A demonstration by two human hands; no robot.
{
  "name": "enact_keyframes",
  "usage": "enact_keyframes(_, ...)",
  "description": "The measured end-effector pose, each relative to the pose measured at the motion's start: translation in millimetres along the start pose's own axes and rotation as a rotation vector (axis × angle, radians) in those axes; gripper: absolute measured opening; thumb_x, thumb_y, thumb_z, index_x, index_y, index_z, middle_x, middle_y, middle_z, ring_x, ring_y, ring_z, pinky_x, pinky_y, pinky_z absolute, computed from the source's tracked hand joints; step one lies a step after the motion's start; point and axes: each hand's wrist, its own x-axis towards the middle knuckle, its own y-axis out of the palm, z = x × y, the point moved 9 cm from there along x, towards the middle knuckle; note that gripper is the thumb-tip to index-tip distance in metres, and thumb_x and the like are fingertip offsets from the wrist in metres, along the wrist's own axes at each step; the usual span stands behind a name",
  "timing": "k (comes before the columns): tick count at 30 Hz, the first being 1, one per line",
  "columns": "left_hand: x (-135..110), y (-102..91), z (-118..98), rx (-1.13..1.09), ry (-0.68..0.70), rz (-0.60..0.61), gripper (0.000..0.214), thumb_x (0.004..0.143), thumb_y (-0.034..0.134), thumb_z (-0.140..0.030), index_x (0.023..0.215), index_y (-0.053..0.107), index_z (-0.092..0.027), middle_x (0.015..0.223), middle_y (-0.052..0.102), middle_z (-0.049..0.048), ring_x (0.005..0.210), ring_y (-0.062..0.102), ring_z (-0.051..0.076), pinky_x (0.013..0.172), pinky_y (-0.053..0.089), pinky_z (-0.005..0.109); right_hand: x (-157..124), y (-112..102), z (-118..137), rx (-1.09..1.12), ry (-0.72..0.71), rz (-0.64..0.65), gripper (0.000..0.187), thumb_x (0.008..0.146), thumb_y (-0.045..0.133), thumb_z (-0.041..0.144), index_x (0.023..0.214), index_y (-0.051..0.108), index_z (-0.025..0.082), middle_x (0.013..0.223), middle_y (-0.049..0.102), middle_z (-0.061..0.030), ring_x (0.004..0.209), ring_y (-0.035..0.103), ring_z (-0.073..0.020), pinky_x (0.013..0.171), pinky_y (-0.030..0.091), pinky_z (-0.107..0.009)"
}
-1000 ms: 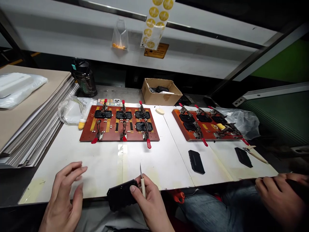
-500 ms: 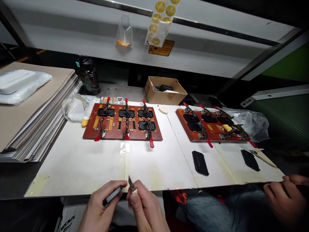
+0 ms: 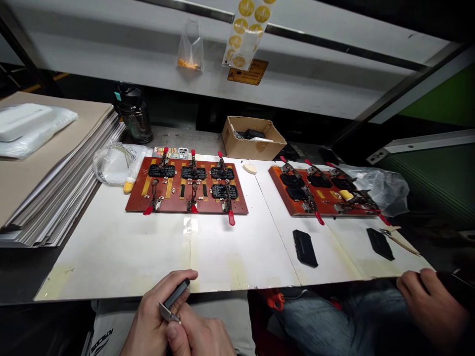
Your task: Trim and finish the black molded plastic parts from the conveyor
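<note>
Low at the table's front edge, my left hand is closed around a small dark plastic part, seen edge-on. My right hand grips a knife, whose metal blade lies at the near end of the part; the handle is mostly hidden in my fingers. Beyond my hands, a red-brown fixture board with red-handled toggle clamps holds several black plastic parts. To the right lies a loose black plastic cover on the white table sheet.
A second clamp board stands to the right, with another black cover and pliers in front. At right is another person's hand. A cardboard box sits at the back; stacked sheets and a bottle stand left.
My right hand has moved left and down, bringing the blade from above the gap between my hands to the near end of the part. The other person's hand has shifted slightly.
</note>
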Motion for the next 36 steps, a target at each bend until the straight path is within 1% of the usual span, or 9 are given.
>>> enact_keyframes(4, 1, 0.5, 1, -0.018, 0.0, 0.002, 0.035, 0.095, 0.049, -0.024, 0.126, 0.061, -0.034, 0.13, 0.062, -0.0003, 0.127, 0.056, 0.019, 0.108, 0.046, 0.022, 0, 0, 1, 0.007, -0.006, -0.016, 0.056, 0.102, 0.017, 0.059, 0.094, 0.062, 0.027, 0.057, 0.065, 0.0021, 0.042, 0.056, -0.0188, 0.044, 0.014, -0.033)
enact_keyframes(8, -1, -1.9, 0, -0.014, 0.025, -0.023, 0.033, 0.095, 0.049, -0.024, 0.124, 0.063, -0.031, 0.125, 0.064, 0.0014, 0.123, 0.06, 0.02, 0.104, 0.05, 0.022, 1, -10, 4, 0.043, 0.009, -0.051, 0.05, 0.103, 0.022, 0.058, 0.092, 0.061, 0.028, 0.056, 0.063, 0.0037, 0.041, 0.054, -0.0172, 0.044, 0.017, -0.031)
enact_keyframes(12, -3, -4.4, -1, 0.014, 0.051, -0.068, 0.031, 0.095, 0.051, -0.023, 0.123, 0.063, -0.031, 0.122, 0.066, 0.0017, 0.119, 0.063, 0.02, 0.1, 0.051, 0.021, 1, -20, 4, 0.065, 0.022, -0.084, 0.044, 0.104, 0.025, 0.053, 0.097, 0.061, 0.028, 0.054, 0.061, 0.0044, 0.043, 0.055, -0.0172, 0.044, 0.022, -0.03)
enact_keyframes(19, -3, -5.5, -9, 0.039, 0.092, -0.088, 0.031, 0.093, 0.052, -0.023, 0.121, 0.064, -0.03, 0.116, 0.068, 0.0019, 0.119, 0.063, 0.021, 0.094, 0.055, 0.022, 2, -20, 7, 0.047, -0.03, -0.069, 0.05, 0.104, 0.021, 0.056, 0.092, 0.06, 0.027, 0.061, 0.065, 0.0038, 0.044, 0.054, -0.016, 0.044, 0.019, -0.031)
enact_keyframes(23, -4, -9.8, -12, 0.047, 0.097, -0.122, 0.029, 0.093, 0.055, -0.024, 0.119, 0.066, -0.028, 0.12, 0.069, 0.0032, 0.113, 0.066, 0.021, 0.094, 0.055, 0.024, 4, -26, 4, 0.054, 0.02, -0.073, 0.044, 0.105, 0.025, 0.051, 0.093, 0.059, 0.026, 0.051, 0.056, 0.0038, 0.042, 0.05, -0.0163, 0.046, 0.019, -0.031)
enact_keyframes(26, -4, -9.1, -9, 0.053, 0.085, -0.118, 0.027, 0.094, 0.054, -0.026, 0.119, 0.066, -0.027, 0.119, 0.07, 0.004, 0.115, 0.066, 0.023, 0.094, 0.056, 0.025, 5, -28, 4, 0.055, 0.029, -0.06, 0.042, 0.104, 0.028, 0.052, 0.093, 0.06, 0.026, 0.053, 0.057, 0.0029, 0.043, 0.05, -0.0166, 0.046, 0.018, -0.031)
enact_keyframes(29, -4, -8.8, -9, 0.055, 0.098, -0.123, 0.027, 0.095, 0.053, -0.027, 0.12, 0.064, -0.028, 0.12, 0.07, 0.0035, 0.117, 0.065, 0.023, 0.095, 0.055, 0.024, 6, -29, 4, 0.084, 0.022, -0.046, 0.041, 0.104, 0.03, 0.051, 0.099, 0.062, 0.027, 0.056, 0.059, 0.002, 0.045, 0.05, -0.0168, 0.048, 0.017, -0.031)
enact_keyframes(32, -4, -8.6, -8, 0.066, 0.091, -0.12, 0.027, 0.097, 0.051, -0.026, 0.12, 0.063, -0.029, 0.12, 0.07, 0.0021, 0.114, 0.066, 0.02, 0.095, 0.053, 0.022, 7, -27, 1, 0.154, 0.036, -0.014, 0.043, 0.104, 0.026, 0.05, 0.103, 0.061, 0.025, 0.056, 0.055, 0.0021, 0.043, 0.044, -0.0148, 0.048, 0.017, -0.031)
enact_keyframes(36, -5, -7.1, -8, 0.053, 0.092, -0.098, 0.026, 0.096, 0.051, -0.027, 0.119, 0.064, -0.029, 0.12, 0.07, 0.0019, 0.114, 0.066, 0.019, 0.095, 0.053, 0.021, 7, -25, 0, 0.188, 0.072, 0.022, 0.044, 0.103, 0.029, 0.054, 0.095, 0.06, 0.024, 0.057, 0.053, 0.0023, 0.044, 0.041, -0.0139, 0.049, 0.017, -0.03)
